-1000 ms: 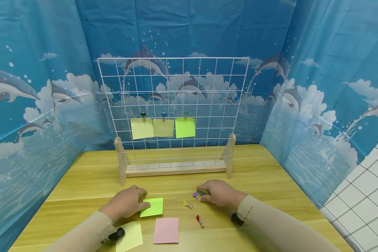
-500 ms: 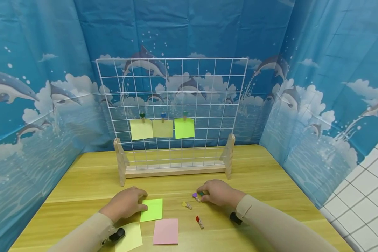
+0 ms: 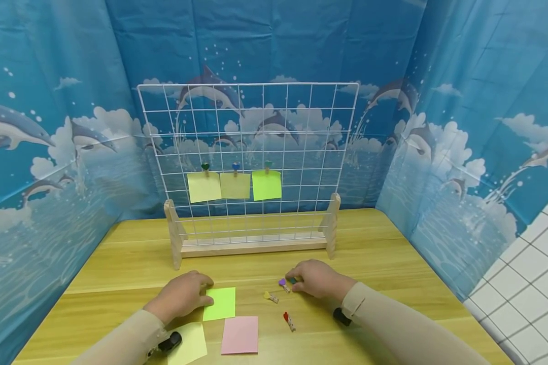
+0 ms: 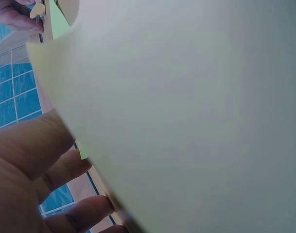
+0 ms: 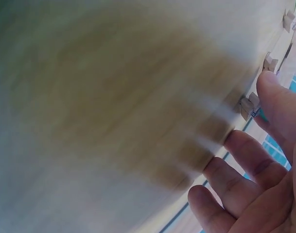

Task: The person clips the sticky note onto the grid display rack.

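In the head view, my left hand rests at the left edge of a bright green sticky note. Its thumb lies at the note's edge and its fingers are loosely bent on the table. My right hand is around a small clothespin with a teal heart, thumb and index finger on either side. Whether they pinch it is unclear. Beside it lies a purple-heart clothespin. Yellow-heart and red-heart clothespins lie nearer. A pale yellow sheet fills much of the left wrist view.
A white wire grid stands on a wooden base at the back. Three notes hang there from heart clothespins, one being light green. A pink sticky-note pad and a pale yellow note lie at the front.
The bright green note, slightly raised a second ago under my left thumb, now lies flatter and nearer to me, with the thumb at its edge. My right hand has hardly moved.
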A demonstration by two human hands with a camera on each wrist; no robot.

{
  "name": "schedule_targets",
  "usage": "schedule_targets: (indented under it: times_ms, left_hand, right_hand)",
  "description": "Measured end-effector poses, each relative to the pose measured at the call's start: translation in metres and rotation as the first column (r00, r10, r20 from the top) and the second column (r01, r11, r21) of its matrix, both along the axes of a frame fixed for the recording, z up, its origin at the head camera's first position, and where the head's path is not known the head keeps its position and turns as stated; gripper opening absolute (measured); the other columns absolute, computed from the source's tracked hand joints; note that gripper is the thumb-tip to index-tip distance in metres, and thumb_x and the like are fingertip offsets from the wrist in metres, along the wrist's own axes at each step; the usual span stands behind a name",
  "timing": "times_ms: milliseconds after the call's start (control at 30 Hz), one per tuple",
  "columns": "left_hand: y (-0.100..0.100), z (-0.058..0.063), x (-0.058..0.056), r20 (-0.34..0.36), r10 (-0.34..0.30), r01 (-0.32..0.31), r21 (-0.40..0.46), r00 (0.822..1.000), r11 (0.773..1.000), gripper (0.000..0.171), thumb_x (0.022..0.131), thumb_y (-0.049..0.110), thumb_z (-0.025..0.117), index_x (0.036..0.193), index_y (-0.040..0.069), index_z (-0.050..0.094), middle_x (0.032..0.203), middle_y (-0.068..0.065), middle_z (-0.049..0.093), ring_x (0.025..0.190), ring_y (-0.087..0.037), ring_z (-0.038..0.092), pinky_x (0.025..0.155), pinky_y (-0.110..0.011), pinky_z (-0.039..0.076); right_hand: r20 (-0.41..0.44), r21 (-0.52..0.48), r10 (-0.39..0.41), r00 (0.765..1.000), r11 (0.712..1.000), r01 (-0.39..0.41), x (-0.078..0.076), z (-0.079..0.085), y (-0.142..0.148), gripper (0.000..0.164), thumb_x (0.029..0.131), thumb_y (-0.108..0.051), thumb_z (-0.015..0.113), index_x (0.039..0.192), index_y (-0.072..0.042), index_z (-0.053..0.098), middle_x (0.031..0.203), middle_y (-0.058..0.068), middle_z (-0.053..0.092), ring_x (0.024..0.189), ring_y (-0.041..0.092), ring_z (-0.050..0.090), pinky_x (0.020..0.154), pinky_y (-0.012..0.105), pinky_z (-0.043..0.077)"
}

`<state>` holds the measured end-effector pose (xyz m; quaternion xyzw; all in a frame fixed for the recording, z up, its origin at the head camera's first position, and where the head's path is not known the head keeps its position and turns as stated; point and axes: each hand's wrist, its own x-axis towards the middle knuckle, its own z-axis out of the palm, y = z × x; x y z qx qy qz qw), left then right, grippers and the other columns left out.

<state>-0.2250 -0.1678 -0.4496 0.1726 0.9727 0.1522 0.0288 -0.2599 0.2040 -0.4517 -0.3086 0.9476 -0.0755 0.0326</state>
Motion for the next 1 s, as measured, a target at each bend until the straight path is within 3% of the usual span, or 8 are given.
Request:
schedule_targets:
  times_ms: [233,533,767,1000]
  left_hand:
    - [-0.001,-0.003,-0.003,-0.005,-0.005,0.005,-0.004,1.0,1.0,0.035,0.086,0.033,0.088,0.113,0.013,0.078,0.116,-0.005,0.072,0.109,-0.027,0.07,0.099,-0.05,0.057]
    - [0.003,-0.001,-0.002,-0.057,-0.035,0.033,-0.025,0.998,0.999,0.026,0.084,0.031,0.09,0.101,0.014,0.079,0.099,0.002,0.067,0.088,-0.015,0.065,0.086,-0.044,0.059]
    - [0.005,-0.003,-0.004,-0.078,-0.049,0.047,-0.027,0.996,0.999,0.023,0.083,0.028,0.091,0.095,0.014,0.077,0.092,0.003,0.066,0.083,-0.013,0.062,0.08,-0.042,0.058]
    - [0.007,-0.002,-0.003,-0.023,-0.039,0.039,0.021,0.999,0.999,0.019,0.085,0.023,0.089,0.09,0.017,0.072,0.086,0.006,0.062,0.077,-0.01,0.054,0.074,-0.038,0.053]
  right_hand:
    - [0.013,-0.004,-0.004,1.0,1.0,0.004,-0.001,0.0,0.0,0.035,0.098,-0.027,0.077,0.131,-0.015,0.076,0.126,0.003,0.077,0.117,0.025,0.072,0.103,0.045,0.057]
    - [0.098,-0.06,-0.024,0.995,0.998,0.03,-0.002,0.01,0.003,0.043,0.099,-0.025,0.076,0.138,-0.01,0.07,0.131,0.007,0.075,0.12,0.027,0.071,0.104,0.047,0.056]
    - [0.043,-0.008,-0.016,0.999,1.0,0.016,-0.004,0.008,0.002,0.032,0.098,-0.021,0.076,0.129,-0.011,0.076,0.117,0.004,0.077,0.108,0.021,0.071,0.098,0.042,0.058]
    - [0.042,-0.01,-0.021,0.999,1.0,0.022,-0.006,0.005,-0.001,0.025,0.096,-0.017,0.078,0.12,-0.011,0.079,0.103,0.0,0.077,0.089,0.01,0.066,0.085,0.036,0.058]
